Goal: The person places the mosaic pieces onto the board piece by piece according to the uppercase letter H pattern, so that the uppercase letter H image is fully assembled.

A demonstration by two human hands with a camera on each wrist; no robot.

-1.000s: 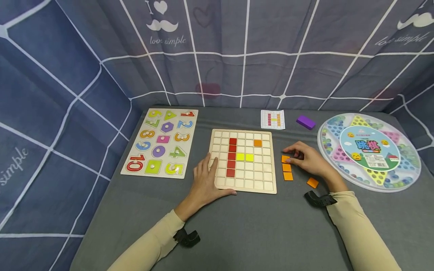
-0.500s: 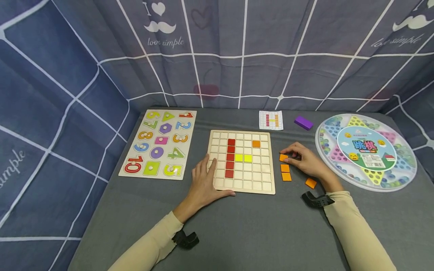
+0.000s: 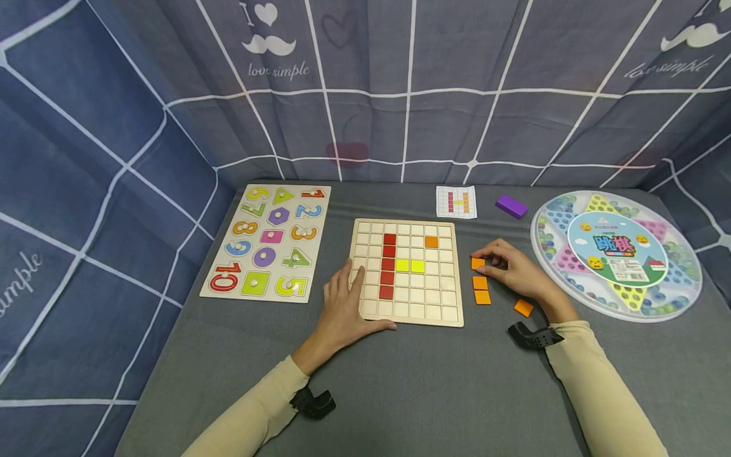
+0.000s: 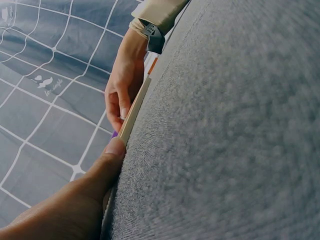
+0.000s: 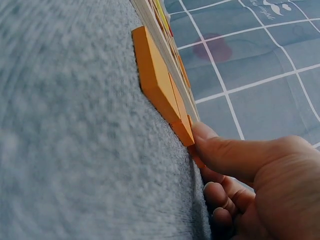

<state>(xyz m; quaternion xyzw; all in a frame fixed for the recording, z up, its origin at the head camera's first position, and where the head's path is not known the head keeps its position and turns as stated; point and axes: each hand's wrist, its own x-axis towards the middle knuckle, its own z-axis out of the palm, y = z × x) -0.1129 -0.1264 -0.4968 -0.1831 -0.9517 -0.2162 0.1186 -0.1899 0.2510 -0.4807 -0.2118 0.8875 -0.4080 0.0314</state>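
Note:
My left hand (image 3: 342, 311) lies at the near left corner of a wooden grid board (image 3: 417, 295), thumb along its near edge and fingers against its left edge. Red, yellow and orange square tiles sit in some of the board's cells. To the right of the board, my right hand (image 3: 516, 270) pinches an orange square tile (image 3: 477, 262) at the far end of a short column. Two more orange tiles (image 3: 481, 291) lie just below it, and another orange tile (image 3: 523, 308) lies near the wrist. In the right wrist view, the thumb (image 5: 215, 147) partly hides the pinched tile.
A pattern card (image 3: 456, 202) and a purple block (image 3: 511, 207) lie behind the board. On the left is a number-and-shape puzzle board (image 3: 228, 257). A round Chinese checkers set (image 3: 622, 254) stands at the right, close to my right forearm. Curtains enclose the table.
The pinched orange tile has shifted slightly away from the two below it, widening the gap. The head view has moved a little. My left hand keeps its place on the board.

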